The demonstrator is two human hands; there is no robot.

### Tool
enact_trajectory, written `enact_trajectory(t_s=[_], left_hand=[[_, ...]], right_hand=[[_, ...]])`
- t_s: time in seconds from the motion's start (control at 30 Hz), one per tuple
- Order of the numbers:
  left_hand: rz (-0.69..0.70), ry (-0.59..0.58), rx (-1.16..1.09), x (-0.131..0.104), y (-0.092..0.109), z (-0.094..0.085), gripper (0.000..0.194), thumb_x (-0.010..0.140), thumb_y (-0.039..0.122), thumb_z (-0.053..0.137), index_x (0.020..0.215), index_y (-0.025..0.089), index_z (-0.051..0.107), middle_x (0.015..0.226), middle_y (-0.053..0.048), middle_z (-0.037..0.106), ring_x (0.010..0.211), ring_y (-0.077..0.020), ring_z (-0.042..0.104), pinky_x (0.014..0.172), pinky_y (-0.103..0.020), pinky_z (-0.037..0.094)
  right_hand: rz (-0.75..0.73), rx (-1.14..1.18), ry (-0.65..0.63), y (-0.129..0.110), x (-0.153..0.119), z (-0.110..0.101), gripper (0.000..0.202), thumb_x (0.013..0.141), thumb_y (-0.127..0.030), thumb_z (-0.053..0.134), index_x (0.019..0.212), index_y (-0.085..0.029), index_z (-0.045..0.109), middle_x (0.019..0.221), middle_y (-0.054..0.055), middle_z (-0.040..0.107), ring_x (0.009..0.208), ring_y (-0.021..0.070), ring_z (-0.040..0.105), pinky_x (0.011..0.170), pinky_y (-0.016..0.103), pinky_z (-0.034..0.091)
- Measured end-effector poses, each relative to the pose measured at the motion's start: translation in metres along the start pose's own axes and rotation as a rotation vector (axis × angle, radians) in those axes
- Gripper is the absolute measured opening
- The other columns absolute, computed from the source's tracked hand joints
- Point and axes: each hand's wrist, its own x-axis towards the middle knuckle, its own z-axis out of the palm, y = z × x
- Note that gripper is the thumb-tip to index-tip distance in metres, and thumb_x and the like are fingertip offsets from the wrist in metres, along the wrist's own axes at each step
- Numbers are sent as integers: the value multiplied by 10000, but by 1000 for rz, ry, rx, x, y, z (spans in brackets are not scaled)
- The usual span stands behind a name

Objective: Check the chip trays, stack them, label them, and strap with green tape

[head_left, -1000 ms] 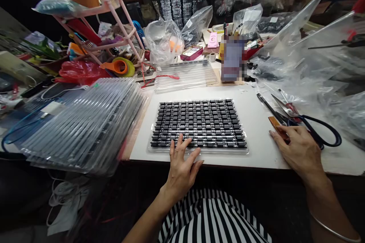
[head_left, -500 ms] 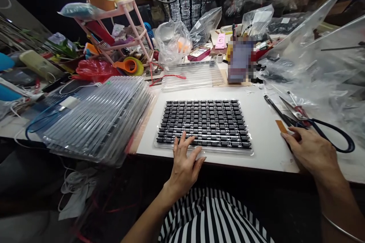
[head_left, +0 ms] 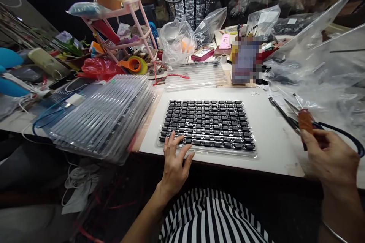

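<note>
Cluttered with plastic bags and tape rolls, the white counter (head_left: pixel 268 136) carries a clear tray of black chips (head_left: pixel 207 126) squarely before the person. Left hand (head_left: pixel 174 159) lies spread, fingers apart, on its near edge, steadying it. Right hand (head_left: pixel 330 157) pinches a small brown piece (head_left: pixel 305 120) raised above the scissors (head_left: pixel 336 131).

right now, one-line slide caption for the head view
Left hand rests on a tray of black chips; right hand lifts a small brown piece beside scissors.

Clear glossy plastic tray (head_left: pixel 159 145) showing ridged sheen; black matt chips (head_left: pixel 208 123) w/ small metal legs glinting. Worktop (head_left: pixel 268 140) looking smooth, matt white. Stacked trays (head_left: pixel 99 117) looking translucent plastic. Scissors (head_left: pixel 327 129) showing dark glossy handle loops.
</note>
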Motion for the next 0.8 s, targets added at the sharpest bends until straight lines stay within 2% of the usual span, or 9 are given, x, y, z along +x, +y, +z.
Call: enact_trajectory(t_s=[0.07,0.17,0.33,0.4,0.5,0.6,0.7,0.8], left_hand=[[-13,6,13,-1,-4,0,204,864,158,525,1058,188,580,1261,-113,474,1367,-327,253,1081,-617,233],[-8,-5,17,0,-9,1,174,863,161,530,1028,183,582,1261,-115,474,1367,-337,250,1078,-627,227],[29,38,10,12,-6,-1,184,863,157,534,1038,181,585,1227,-113,499,1356,-325,283,1080,-614,239],[78,20,18,20,-1,1,225,861,172,544,1084,166,577,1238,-125,503,1359,-328,275,1084,-607,237],[175,-54,44,30,9,10,317,874,229,541,1178,143,540,1260,-136,520,1361,-323,277,1093,-586,236],[182,-111,82,35,17,25,393,896,307,505,1245,126,502,1277,-132,541,1349,-315,306,1097,-566,242],[155,-125,114,35,20,36,450,905,373,477,1276,119,484,1300,-119,543,1342,-319,319,1101,-567,229],[178,-127,138,33,18,39,498,901,426,463,1295,122,472,1317,-104,541,1335,-316,332,1102,-562,227]], right_hand=[[7,253,66,-10,-9,-1,317,708,-445,680,898,-199,617,750,71,634,645,237,603,601,368,483],[-33,572,-23,-27,-23,3,367,670,-401,751,912,-194,570,805,74,663,626,222,626,529,328,496],[-102,699,-162,-47,-34,14,298,728,-343,734,900,-198,538,800,55,676,649,201,639,526,296,507],[-115,772,-232,-58,-33,16,275,755,-341,716,922,-197,551,804,53,675,632,189,626,513,287,503],[-183,841,-431,-82,-28,16,204,819,-369,651,869,-182,588,786,54,664,579,149,581,464,250,457],[-280,812,-686,-116,-23,20,226,858,-389,599,828,-166,581,755,53,651,592,132,565,469,226,443],[-344,829,-902,-148,-19,37,250,876,-381,565,974,-151,547,757,48,641,576,119,540,457,219,419],[-401,822,-1060,-166,-18,63,426,881,-350,544,1231,-130,441,779,43,621,581,116,521,470,229,421]])
